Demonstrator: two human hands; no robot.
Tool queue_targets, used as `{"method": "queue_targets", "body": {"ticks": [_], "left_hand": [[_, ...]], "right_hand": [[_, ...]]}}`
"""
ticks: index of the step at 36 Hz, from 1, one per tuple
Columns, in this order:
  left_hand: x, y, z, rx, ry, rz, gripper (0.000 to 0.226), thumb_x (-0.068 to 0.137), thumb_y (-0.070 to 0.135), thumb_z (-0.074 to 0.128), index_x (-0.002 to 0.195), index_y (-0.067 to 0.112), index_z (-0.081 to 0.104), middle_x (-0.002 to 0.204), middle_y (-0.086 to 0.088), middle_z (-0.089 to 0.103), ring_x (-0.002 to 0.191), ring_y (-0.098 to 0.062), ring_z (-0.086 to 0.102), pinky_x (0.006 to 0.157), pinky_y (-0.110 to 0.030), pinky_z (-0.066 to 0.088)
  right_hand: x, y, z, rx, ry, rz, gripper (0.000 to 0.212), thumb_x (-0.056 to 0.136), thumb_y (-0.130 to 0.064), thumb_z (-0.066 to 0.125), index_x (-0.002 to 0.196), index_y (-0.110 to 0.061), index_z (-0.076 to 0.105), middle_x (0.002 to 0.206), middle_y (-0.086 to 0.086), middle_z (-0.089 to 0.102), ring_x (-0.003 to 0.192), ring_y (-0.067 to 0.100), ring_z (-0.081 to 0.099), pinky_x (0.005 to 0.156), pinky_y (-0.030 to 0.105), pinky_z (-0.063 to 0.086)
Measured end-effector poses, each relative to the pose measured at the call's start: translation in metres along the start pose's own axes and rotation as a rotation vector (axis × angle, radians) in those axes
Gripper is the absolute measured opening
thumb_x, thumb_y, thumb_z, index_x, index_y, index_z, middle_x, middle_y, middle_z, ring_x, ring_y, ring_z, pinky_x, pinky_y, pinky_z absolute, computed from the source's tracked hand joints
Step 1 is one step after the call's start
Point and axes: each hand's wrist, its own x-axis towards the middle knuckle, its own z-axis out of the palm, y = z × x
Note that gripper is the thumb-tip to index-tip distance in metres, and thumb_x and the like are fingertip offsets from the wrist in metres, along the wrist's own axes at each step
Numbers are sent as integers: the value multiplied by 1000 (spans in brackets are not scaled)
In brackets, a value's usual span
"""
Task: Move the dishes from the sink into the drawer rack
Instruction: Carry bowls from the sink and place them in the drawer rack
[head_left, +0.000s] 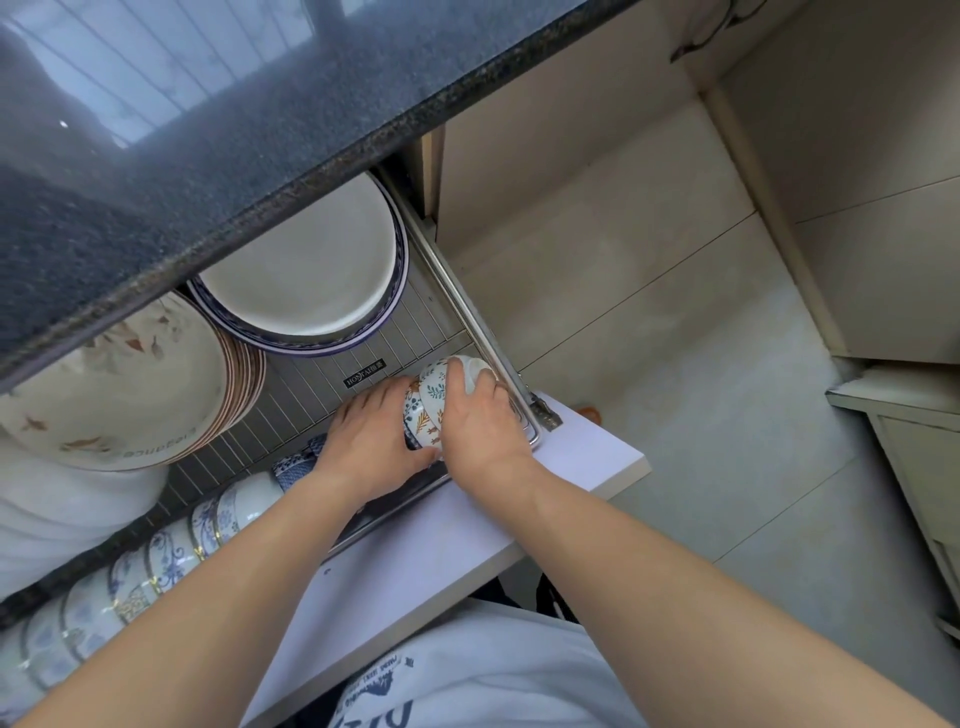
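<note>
While you crouch over the open drawer rack (395, 332), both hands are busy at centre frame. Your left hand (371, 441) and right hand (480, 431) curl round a small nested stack of patterned bowls (428, 410), lying on its side at the rack's right end, low against the wire floor and just beside the rail. I count two rims for sure, possibly a third; your fingers hide the rest.

These look like glazed ceramic: stiff, brittle, fairly light singly but weightier nested, and likely slick if wet from the sink. My call: clamp them from both ends, palms on the outer walls, so they can't slide apart or knock the rail.

Counting on: two stacks of plates sit at upper left, a white blue-rimmed stack (301, 270) and a leaf-patterned stack (130, 384). Along the lower left runs a row of blue-and-white bowls (171, 551), roughly ten, the far end too blurred to tally.
</note>
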Motion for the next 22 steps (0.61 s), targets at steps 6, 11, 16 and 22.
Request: {"method": "queue_targets", "body": {"ticks": [6,11,16,22], "left_hand": [[4,11,-1,37,-23,-12,106,60,74,64,148,24,34,147,-1,45,135,-28,47,110,-48,38],[4,9,7,74,14,-14,106,62,70,71,148,18,36,148,-3,44,136,-28,45,113,-47,35],[5,6,12,84,39,-18,115,57,79,71,149,20,35,147,1,49,139,-21,44,115,-51,34],[5,0,14,109,53,-17,114,56,82,71,146,22,37,144,3,52,138,-18,46,115,-51,34]], "right_hand": [[-2,5,0,-392,97,-194,97,84,-15,70,158,-16,8,165,19,0,135,44,34,88,40,50],[19,6,0,-728,158,-405,78,96,-38,52,157,-4,18,158,20,27,151,40,15,120,46,24],[35,12,0,-892,56,-452,103,91,-57,59,159,-10,-2,165,24,8,153,42,9,125,49,11],[42,14,-5,-877,43,-512,92,92,-47,64,158,-11,11,157,29,24,145,44,28,119,47,27]]}}
